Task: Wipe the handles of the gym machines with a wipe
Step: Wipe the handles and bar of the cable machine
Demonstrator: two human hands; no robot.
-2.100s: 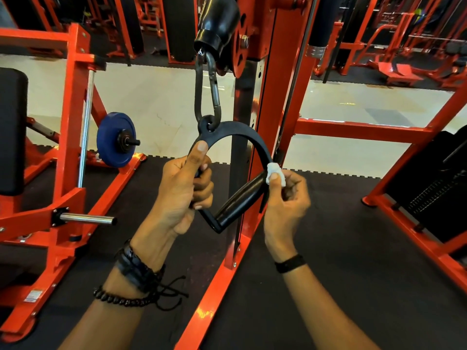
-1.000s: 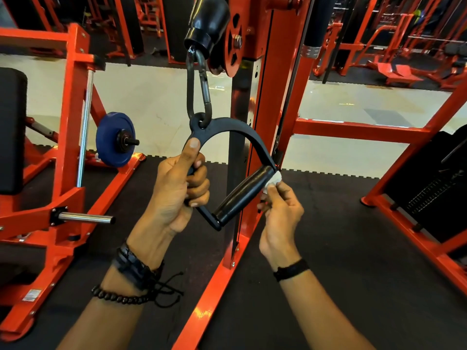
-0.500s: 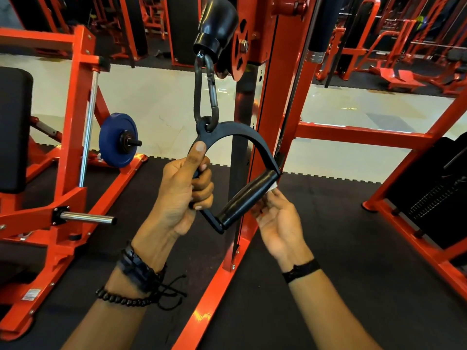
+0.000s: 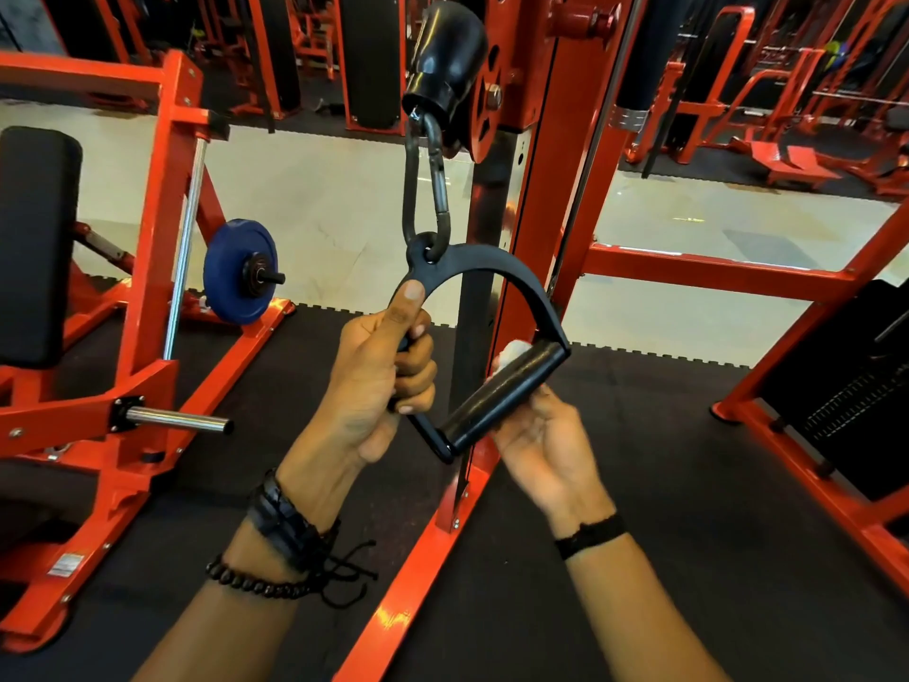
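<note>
A black D-shaped cable handle (image 4: 497, 268) hangs from a carabiner (image 4: 425, 189) on the orange cable machine (image 4: 536, 199). My left hand (image 4: 378, 371) grips the left side of the handle's frame, thumb pointing up along it. The round black grip bar (image 4: 501, 393) slants from lower left to upper right. My right hand (image 4: 541, 445) cups the bar from beneath and behind, fingers wrapped round it. A small white wipe (image 4: 511, 351) shows above the bar, pressed against it by my right fingers, which are mostly hidden behind the bar.
An orange plate-loaded machine (image 4: 147, 297) with a blue weight plate (image 4: 241, 270), a chrome peg (image 4: 182, 420) and a black pad (image 4: 34, 243) stands at left. An orange frame with a black weight stack (image 4: 846, 386) is at right. Black rubber floor (image 4: 664, 484) lies below.
My right hand has gone from the bar's upper right end round underneath it, and the wipe now sits on the bar's far side near the middle. My left hand has kept its grip.
</note>
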